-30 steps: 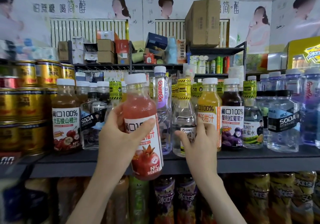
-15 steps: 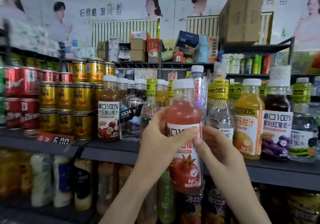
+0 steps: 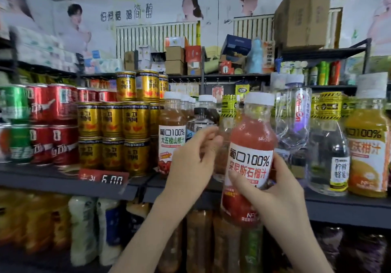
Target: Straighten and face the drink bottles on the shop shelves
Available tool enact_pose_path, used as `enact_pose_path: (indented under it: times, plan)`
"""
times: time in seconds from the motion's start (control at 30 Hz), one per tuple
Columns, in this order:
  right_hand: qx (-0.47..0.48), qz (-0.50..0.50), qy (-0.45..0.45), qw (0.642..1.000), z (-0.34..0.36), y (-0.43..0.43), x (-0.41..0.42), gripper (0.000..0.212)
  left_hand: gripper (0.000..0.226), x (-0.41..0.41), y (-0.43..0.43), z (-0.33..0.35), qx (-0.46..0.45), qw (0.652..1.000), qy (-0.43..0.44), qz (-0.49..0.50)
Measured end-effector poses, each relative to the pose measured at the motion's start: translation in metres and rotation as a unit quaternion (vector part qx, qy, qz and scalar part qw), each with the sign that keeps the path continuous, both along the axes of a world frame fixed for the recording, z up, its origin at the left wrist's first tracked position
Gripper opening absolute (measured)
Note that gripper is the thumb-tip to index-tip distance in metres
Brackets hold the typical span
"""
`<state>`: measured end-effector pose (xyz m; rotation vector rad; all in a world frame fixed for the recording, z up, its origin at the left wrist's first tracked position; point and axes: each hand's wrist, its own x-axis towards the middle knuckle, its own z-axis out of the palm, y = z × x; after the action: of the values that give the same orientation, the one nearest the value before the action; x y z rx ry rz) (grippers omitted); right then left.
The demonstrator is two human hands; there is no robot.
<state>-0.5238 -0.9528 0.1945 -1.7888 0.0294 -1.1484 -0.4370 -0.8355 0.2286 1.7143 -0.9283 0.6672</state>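
2 hands: left hand [image 3: 193, 160], right hand [image 3: 275, 192].
1 pomegranate juice bottle [image 3: 251, 137], pink-red, white cap.
1 hawthorn juice bottle [image 3: 172, 129], brown-red; more white caps behind it, number unclear.
1 orange juice bottle [image 3: 368, 145].
1 tall clear bottle [image 3: 294, 120], red lettering.
1 lemon-label clear bottle [image 3: 328, 145] with a yellow-and-black neck band; at least 3 more such bands behind.
10 gold cans [image 3: 111, 120] showing, in tiers of 3, 4 and 3.
2 green cans [image 3: 14, 105], one above the other.
At least 7 red cans [image 3: 63, 105], blurred.
1 red price tag [image 3: 103, 178].
1 large cardboard box [image 3: 304, 14].
Lower-shelf bottles [image 3: 84, 230]: too blurred to count.
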Motion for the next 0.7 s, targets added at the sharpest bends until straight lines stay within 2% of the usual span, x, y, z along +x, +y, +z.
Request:
enact_pose_path:
  times: [0.1, 0.2, 0.33, 0.5, 0.7]
  plan:
    - [0.045, -0.016, -0.003, 0.999, 0.003, 0.009, 0.013, 0.035, 0.035, 0.034, 0.011, -0.001, 0.031, 0.977, -0.096, 0.188]
    - [0.057, -0.029, -0.007, 0.998, 0.009, 0.014, 0.019, 0.033, 0.037, 0.059, 0.011, 0.002, 0.034, 0.949, -0.176, 0.26]
    - [0.073, -0.034, 0.001, 0.997, 0.013, 0.01, 0.021, 0.036, 0.034, 0.053, 0.004, 0.004, 0.016, 0.968, -0.177, 0.179]
    - [0.127, 0.004, 0.008, 0.992, 0.014, -0.004, 0.011, 0.03, 0.032, 0.031, -0.006, -0.001, 0.041, 0.997, -0.07, 0.013]
    - [0.155, -0.023, -0.035, 0.987, 0.011, -0.023, -0.016, 0.031, 0.041, 0.02, -0.035, -0.006, 0.035, 0.997, -0.057, 0.037]
